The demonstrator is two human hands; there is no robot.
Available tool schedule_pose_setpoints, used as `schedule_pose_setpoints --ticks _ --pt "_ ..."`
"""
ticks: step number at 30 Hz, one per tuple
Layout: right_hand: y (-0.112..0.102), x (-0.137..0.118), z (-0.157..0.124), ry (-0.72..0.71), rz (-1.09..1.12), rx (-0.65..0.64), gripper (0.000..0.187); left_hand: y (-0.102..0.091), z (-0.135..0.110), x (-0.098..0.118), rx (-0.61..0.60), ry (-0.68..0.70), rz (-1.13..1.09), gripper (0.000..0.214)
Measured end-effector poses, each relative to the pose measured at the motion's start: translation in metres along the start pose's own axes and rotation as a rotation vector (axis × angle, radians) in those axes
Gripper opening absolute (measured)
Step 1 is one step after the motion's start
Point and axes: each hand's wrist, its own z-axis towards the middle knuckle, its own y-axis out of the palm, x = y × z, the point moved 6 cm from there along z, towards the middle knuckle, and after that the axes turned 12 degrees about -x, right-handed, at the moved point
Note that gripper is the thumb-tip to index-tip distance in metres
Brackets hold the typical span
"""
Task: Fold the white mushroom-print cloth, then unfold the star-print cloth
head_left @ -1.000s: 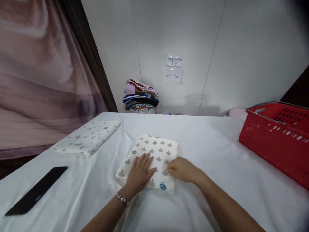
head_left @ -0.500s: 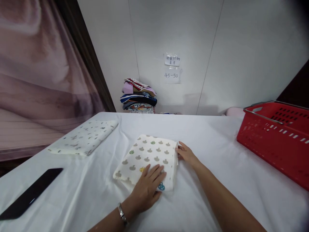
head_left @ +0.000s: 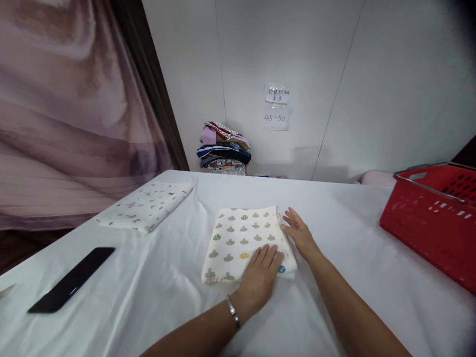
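A folded cream cloth with a small mushroom print (head_left: 238,238) lies in the middle of the white-covered table (head_left: 334,277). My left hand (head_left: 260,280) rests flat on its near right corner, fingers spread, a bracelet on the wrist. My right hand (head_left: 300,234) lies open against the cloth's right edge, fingers stretched toward the far corner. Neither hand holds anything.
A second folded white cloth with a sparse print (head_left: 147,212) lies at the far left. A black phone (head_left: 72,280) sits near the left edge. A red plastic basket (head_left: 431,223) stands at the right. A pile of folded clothes (head_left: 224,153) sits behind the table by the wall.
My left hand slid from the middle of the cloth to its near right corner. My right hand moved from the top of the cloth to its right edge and opened.
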Motion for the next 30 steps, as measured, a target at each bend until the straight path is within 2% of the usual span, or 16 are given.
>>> schedule_pose_setpoints --ticks 4,6,8,11,13,16,18,21,25,30 --pt "-0.015 -0.007 -0.001 0.065 -0.422 0.051 0.048 0.004 0.004 0.017 -0.007 0.006 0.008 0.049" --pt "-0.005 -0.018 -0.006 -0.022 -0.593 0.024 0.045 -0.005 0.000 0.017 -0.030 0.048 -0.059 0.050" --pt "0.017 -0.029 -0.015 -0.116 -0.714 -0.051 0.046 -0.019 -0.004 0.010 -0.069 0.095 -0.156 0.047" --pt "0.057 -0.037 -0.033 -0.188 -0.841 -0.200 0.051 -0.039 -0.009 -0.021 -0.085 0.067 -0.215 0.033" --pt "0.078 -0.034 -0.041 -0.174 -0.916 -0.296 0.055 -0.044 -0.014 -0.053 -0.012 -0.095 -0.131 0.032" --pt "0.091 -0.020 -0.044 -0.066 -1.048 -0.382 0.059 -0.034 -0.026 -0.095 0.046 -0.343 -0.004 0.042" --pt "0.091 -0.011 -0.042 0.008 -1.110 -0.408 0.059 -0.023 -0.032 -0.106 0.032 -0.395 0.015 0.045" --pt "0.088 -0.004 -0.040 0.040 -1.142 -0.423 0.058 -0.015 -0.035 -0.106 0.035 -0.392 0.011 0.045" --pt "0.087 -0.005 -0.041 0.043 -1.164 -0.425 0.058 -0.017 -0.034 -0.102 0.064 -0.384 -0.001 0.045" --pt "0.102 -0.018 -0.038 0.101 -1.171 -0.431 0.061 -0.018 -0.032 -0.100 0.078 -0.380 0.025 0.045"
